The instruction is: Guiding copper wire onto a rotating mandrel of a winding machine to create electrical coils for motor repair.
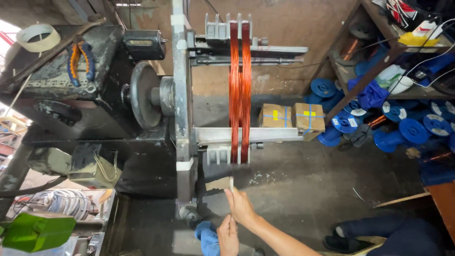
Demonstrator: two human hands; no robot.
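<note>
Two bands of copper wire (240, 90) are wound upright on the grey winding frame (246, 135) of a black machine. Just below the coils, my right hand (240, 205) is raised with its fingers pinched on the upper part of a thin pale strip (231, 184). The strip's top reaches nearly to the frame's lower slotted block (220, 154). My left hand (228, 237) is closed lower down, at the strip's bottom end. Whether the strip touches the wire cannot be told.
The black machine body (90, 109) with a round flywheel (142, 95) fills the left. Pliers (79, 60) and a tape roll (38, 37) rest on top. Two cardboard boxes (291, 116) and several blue spools (398, 125) lie on the concrete floor at right. A green object (35, 231) sits lower left.
</note>
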